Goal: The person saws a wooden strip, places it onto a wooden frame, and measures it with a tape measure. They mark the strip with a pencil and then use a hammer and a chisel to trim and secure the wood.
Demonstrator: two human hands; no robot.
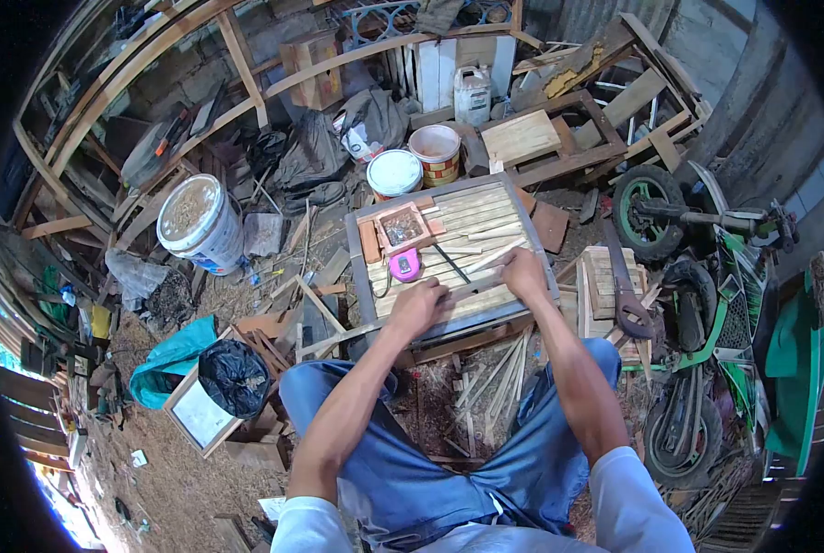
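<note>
A low work table (358,263) with a dark frame stands before my knees, its top covered by pale wooden slats (472,210) laid side by side. My left hand (418,309) is closed around a thin wooden strip (347,337) whose end sticks out to the left past the table. Further along, my right hand (524,275) pinches what looks like the same strip near the table's right side. Between and beyond the hands lie a pink tape measure (405,265), a slim dark rod (451,263) and a small wooden box (402,228) of small metal pieces, probably nails.
A handsaw (626,300) leans on a stack of wood at the right, beside a small green motorbike (707,323). Buckets (200,224) stand left and behind the table. Thin offcuts (495,387) litter the floor between my legs. A black bag (234,376) lies at the left.
</note>
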